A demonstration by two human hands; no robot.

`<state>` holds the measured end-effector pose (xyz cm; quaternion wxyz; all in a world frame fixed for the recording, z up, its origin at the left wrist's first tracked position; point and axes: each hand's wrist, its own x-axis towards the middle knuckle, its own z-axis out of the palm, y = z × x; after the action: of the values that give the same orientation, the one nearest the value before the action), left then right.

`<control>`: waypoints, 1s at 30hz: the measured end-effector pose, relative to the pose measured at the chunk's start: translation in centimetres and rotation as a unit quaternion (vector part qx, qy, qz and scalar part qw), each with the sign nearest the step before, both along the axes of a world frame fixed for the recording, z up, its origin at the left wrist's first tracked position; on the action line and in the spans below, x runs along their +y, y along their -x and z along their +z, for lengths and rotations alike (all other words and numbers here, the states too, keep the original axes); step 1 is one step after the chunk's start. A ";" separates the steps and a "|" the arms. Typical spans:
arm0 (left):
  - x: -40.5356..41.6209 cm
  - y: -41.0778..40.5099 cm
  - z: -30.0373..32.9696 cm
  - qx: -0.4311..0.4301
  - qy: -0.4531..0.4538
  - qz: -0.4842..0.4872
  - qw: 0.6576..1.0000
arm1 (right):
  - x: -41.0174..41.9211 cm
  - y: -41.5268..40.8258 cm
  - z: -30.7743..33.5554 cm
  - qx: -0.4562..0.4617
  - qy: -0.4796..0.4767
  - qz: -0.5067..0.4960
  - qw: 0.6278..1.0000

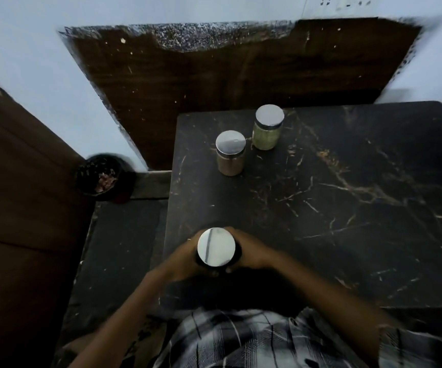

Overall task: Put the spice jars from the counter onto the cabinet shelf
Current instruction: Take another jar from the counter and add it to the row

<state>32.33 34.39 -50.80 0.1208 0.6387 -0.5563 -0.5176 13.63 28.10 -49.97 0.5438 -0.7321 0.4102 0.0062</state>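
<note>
I hold a spice jar with a shiny metal lid (216,247) over the near left corner of the dark marble counter (347,208). My left hand (185,261) wraps its left side and my right hand (251,252) wraps its right side; the jar's body is hidden by my fingers. Two more jars stand farther back on the counter: one with brown powder (230,153) and, behind it to the right, one with green contents (267,127). Both are upright with metal lids.
A dark wooden panel (227,83) leans against the pale wall behind the counter. A dark round bowl with reddish bits (103,177) sits low at the left beside a brown wooden surface (20,195). A lower dark ledge (119,243) runs left of the counter.
</note>
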 end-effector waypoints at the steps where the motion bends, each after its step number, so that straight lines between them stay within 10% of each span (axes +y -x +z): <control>1: -0.2 0.2 -0.2 -0.003 0.013 0.012 1.000 | -0.2 0.3 0.2 -0.004 -0.006 -0.007 1.000; 17: -17.4 7.4 19.6 0.157 0.265 -0.032 0.951 | -14.6 10.8 21.9 -0.151 0.088 -0.068 0.982; 30: -25.4 18.8 37.7 0.260 0.432 0.029 0.863 | -19.1 18.3 37.1 -0.347 0.312 -0.244 0.850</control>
<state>13.53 9.02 -13.13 0.5398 0.3802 -0.6540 -0.3694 -4.67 9.03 -12.88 0.3774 -0.6940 0.3404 -0.5099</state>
